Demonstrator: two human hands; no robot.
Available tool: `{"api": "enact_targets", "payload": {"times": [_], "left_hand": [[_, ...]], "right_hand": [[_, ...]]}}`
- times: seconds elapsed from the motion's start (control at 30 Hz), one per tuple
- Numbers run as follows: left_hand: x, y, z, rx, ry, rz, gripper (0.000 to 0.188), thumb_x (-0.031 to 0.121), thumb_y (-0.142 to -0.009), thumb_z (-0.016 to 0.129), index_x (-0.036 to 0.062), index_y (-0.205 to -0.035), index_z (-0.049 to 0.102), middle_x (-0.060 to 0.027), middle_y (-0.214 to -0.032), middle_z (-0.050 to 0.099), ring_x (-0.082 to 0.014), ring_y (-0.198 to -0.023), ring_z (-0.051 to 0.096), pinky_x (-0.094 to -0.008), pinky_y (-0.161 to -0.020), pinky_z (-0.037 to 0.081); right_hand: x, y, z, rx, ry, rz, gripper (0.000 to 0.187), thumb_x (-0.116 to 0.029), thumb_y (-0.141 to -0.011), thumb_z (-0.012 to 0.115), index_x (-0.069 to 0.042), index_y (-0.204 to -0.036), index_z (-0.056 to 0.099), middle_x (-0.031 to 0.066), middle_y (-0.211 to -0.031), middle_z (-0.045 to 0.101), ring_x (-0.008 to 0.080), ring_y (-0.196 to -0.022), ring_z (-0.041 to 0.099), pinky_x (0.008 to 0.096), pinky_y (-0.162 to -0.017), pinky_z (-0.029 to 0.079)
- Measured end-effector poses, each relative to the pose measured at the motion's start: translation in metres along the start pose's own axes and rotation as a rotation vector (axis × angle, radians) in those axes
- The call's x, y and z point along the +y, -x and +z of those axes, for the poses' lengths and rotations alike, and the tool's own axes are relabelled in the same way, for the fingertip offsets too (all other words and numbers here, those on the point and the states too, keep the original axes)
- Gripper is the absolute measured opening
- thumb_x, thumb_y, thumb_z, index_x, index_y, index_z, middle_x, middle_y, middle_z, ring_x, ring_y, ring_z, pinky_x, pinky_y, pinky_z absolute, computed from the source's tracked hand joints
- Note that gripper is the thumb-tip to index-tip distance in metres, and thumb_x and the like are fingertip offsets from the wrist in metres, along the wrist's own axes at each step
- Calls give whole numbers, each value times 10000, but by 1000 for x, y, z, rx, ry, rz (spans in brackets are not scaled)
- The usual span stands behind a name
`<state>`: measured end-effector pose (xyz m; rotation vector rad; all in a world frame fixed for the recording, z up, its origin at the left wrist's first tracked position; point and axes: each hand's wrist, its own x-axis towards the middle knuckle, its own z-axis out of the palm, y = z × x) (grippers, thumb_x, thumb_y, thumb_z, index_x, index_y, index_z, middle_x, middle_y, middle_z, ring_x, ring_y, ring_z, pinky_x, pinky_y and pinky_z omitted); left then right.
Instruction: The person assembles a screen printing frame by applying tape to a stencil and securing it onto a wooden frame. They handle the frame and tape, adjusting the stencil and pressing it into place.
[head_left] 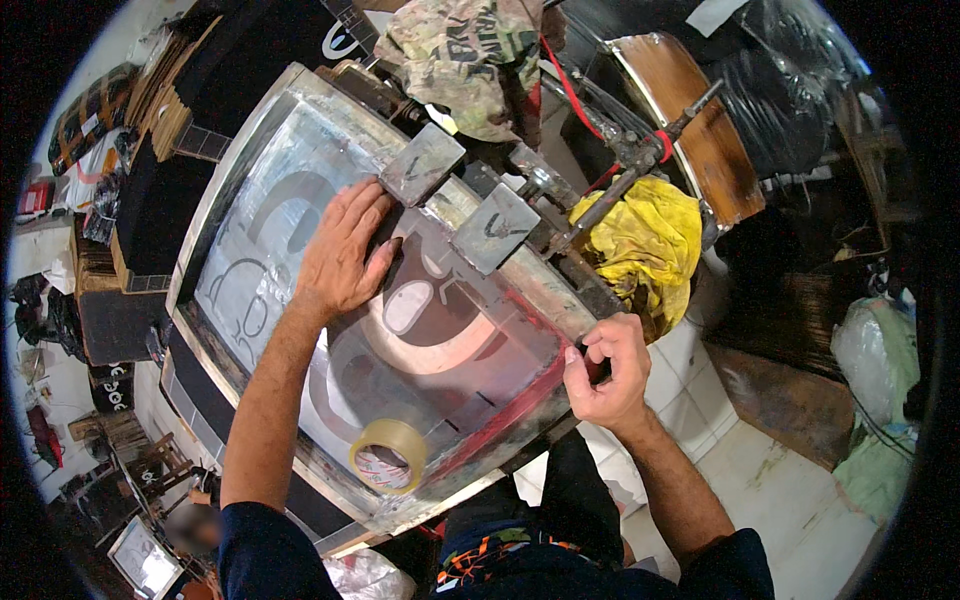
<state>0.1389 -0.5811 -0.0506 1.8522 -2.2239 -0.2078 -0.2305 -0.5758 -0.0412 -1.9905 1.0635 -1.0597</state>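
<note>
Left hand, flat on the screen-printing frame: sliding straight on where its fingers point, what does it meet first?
Most likely the grey square metal clamp plate at the frame's far edge: the left hand has fingertips almost at its lower edge already. Whether they touch it is unclear from this view.

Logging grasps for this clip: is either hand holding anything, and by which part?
The right hand pinches the screen-printing frame at its near right corner edge. The left hand only lies flat on the mesh, gripping nothing.
</note>
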Motion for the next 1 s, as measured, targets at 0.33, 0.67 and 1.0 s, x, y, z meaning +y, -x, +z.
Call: {"api": "enact_targets", "payload": {"times": [0.33, 0.67, 1.0], "left_hand": [[125, -4, 38, -164, -335, -368, 1009, 629, -897, 575, -149, -1505, 367, -371, -1621, 261, -481, -1564, 134, -620, -1260, 31], [204, 24, 37, -169, -161, -255, 1139, 770, -864, 537, -146, -1517, 355, -378, -1581, 312, -473, -1554, 167, -609, -1265, 59], [105, 38, 48, 70, 185, -256, 928, 630, -844, 694, -30, -1459, 477, -181, -1589, 418, -458, -1507, 299, -513, -1294, 133]], "right_hand": [[-4, -5, -8, -53, -50, 13, 236, 16, -721, 648, -62, -926, 563, 32, -648, 450, 250, -617, 450, 405, -654, 355], [-5, -8, -14, -133, -60, -43, 267, -4, -736, 661, -39, -983, 566, 50, -695, 466, 271, -671, 483, 412, -719, 393], [-3, -3, -22, -233, -57, -38, 209, 14, -732, 600, -61, -923, 559, 54, -716, 469, 256, -684, 468, 442, -706, 360]]}}
